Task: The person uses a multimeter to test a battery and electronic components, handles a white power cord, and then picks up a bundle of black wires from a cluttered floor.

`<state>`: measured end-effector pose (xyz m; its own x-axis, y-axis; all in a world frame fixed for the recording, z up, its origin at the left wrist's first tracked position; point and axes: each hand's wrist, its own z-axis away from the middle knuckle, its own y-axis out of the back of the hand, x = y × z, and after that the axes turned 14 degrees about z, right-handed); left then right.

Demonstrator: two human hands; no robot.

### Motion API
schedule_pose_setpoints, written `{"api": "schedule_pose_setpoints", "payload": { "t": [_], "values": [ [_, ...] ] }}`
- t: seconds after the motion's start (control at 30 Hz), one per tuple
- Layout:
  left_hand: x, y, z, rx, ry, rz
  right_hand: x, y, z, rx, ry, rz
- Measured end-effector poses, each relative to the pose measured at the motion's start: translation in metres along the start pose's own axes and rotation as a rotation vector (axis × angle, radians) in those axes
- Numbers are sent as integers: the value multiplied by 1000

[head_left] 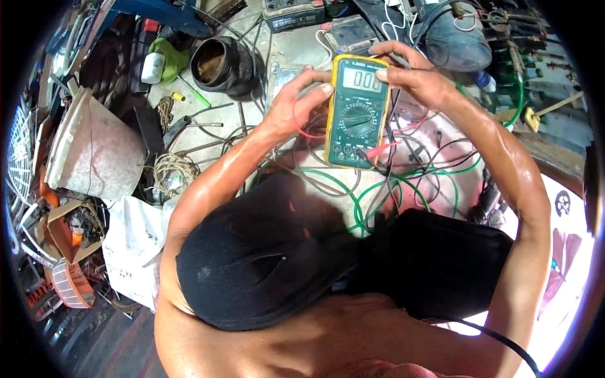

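Note:
A yellow-cased multimeter (357, 116), with a green face, dial and lit display, is held upright in front of me. My left hand (299, 101) grips its left edge with thumb and fingers. My right hand (421, 79) holds the upper right corner, thumb on the front, fingers curled over toward the back. A red lead (378, 150) runs from the lower jacks, where a black plug also shows; another red wire loops below my left hand. Tangled green (357, 201), black and red cables lie on the floor beneath the meter.
A white bucket (94, 151), dark pot (224, 79), coiled cord (173, 174) and cardboard box (70, 230) are on my left. A battery (296, 12) is at the back. A grey container (455, 41) stands at upper right, beside hoses and bottles. My bent knees in black cloth fill the foreground.

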<state>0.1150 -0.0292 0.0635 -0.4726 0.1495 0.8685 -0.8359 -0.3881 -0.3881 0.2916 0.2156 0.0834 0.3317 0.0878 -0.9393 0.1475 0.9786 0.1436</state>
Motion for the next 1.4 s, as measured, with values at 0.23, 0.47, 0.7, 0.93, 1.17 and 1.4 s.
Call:
{"api": "schedule_pose_setpoints", "payload": {
  "t": [0.23,0.47,0.7,0.93,1.17,1.4],
  "values": [
    [18,-16,7,44,128,250,-6,-10,2,81,-40,-136],
    [15,-22,13,78,77,206,-19,-11,1,110,46,68],
    [14,-24,14,102,-11,71,-8,-14,-4,128,49,-59],
    [15,-19,15,136,57,-116,-9,-16,-4,144,47,21],
    [11,-15,13,142,-78,-254,-7,-21,-5,161,80,68],
    [15,-21,18,92,5,-104,-16,-18,0,160,88,61]
  ]
}}
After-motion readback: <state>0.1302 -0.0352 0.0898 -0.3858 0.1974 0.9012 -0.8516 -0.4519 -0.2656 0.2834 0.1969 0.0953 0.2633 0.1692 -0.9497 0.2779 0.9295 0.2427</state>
